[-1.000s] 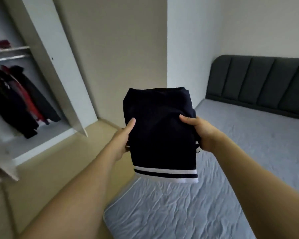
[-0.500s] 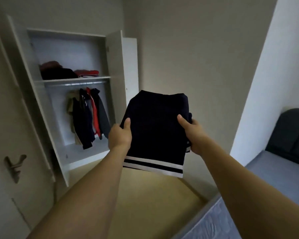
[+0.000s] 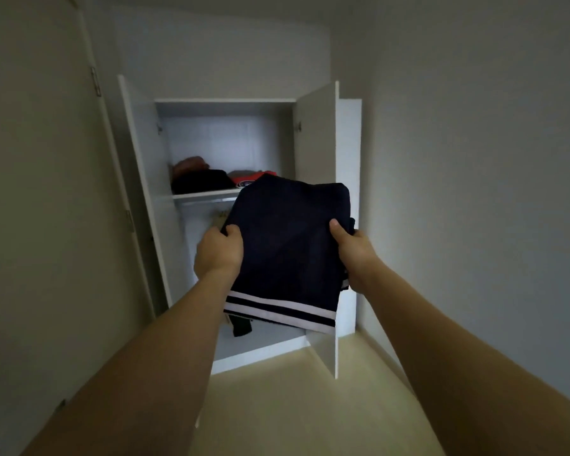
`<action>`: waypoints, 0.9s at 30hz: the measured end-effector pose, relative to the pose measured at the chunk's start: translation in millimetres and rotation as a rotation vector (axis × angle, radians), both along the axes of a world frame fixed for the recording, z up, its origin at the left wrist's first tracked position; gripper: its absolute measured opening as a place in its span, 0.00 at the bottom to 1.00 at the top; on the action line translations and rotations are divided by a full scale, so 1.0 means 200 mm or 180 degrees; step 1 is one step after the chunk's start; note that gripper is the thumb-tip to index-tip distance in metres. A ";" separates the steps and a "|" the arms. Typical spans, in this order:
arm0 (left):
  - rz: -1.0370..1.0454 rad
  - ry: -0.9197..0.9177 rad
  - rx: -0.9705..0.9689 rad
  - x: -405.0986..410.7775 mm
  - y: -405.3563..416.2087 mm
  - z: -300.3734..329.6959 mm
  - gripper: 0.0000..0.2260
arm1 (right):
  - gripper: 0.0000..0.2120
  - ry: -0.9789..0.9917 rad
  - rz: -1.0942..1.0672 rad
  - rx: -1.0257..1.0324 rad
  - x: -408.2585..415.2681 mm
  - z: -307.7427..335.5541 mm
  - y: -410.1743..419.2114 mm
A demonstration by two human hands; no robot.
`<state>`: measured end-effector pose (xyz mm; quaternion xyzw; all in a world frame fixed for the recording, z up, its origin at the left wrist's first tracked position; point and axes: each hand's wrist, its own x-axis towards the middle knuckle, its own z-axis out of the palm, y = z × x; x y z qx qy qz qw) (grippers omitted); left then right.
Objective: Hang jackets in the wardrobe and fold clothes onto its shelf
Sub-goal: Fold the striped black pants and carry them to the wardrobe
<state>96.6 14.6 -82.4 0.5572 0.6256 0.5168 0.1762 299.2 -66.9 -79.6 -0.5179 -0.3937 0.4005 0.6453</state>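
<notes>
Both hands — left grip point(image 3: 218, 253), right grip point(image 3: 354, 255) — clutching folded navy garment point(image 3: 287, 245) (held between them), facing wardrobe point(image 3: 145, 153)

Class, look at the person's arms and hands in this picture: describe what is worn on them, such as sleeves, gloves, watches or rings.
Nothing is worn on them. Both forearms are bare right to the lower edge of the picture, so no sleeve or cuff shows. The left hand and the right hand have no gloves, and neither wrist carries a watch or band. No rings show, though most fingers are hidden.
</notes>
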 end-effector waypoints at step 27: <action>-0.0379 0.0644 0.0092 0.15 4.09 0.68 0.14 | 0.18 0.0638 0.0007 0.0192 0.07 0.37 4.02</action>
